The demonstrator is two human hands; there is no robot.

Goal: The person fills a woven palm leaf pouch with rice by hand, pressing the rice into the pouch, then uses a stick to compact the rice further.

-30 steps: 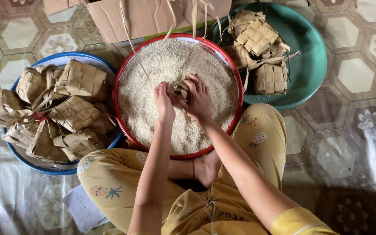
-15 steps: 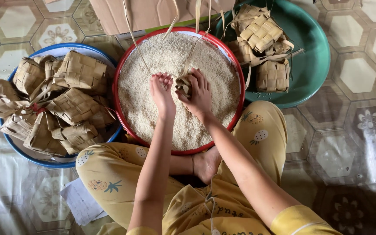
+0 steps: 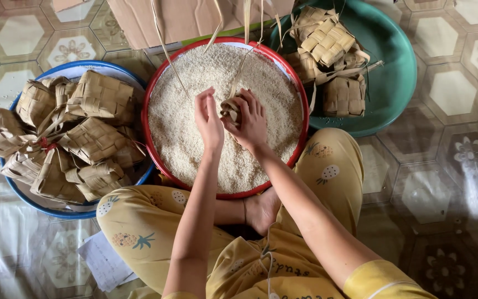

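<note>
A red-rimmed basin (image 3: 149,105) full of white rice (image 3: 183,111) sits on the floor in front of my crossed legs. Over its middle, my right hand (image 3: 250,122) is closed around a small woven palm-leaf pouch (image 3: 230,107), whose long leaf strips trail up toward the cardboard box. My left hand (image 3: 208,119) is held cupped right beside the pouch, fingers up and touching it. Whether it carries rice I cannot tell.
A blue basin (image 3: 56,206) on the left is heaped with several empty woven pouches (image 3: 92,138). A green basin (image 3: 394,83) on the right holds several filled pouches (image 3: 327,44). A cardboard box (image 3: 183,19) lies behind. White paper (image 3: 103,260) lies on the patterned floor by my left knee.
Both hands have lifted slightly off the rice and shifted toward the basin's middle with the pouch; the view has drifted a little.
</note>
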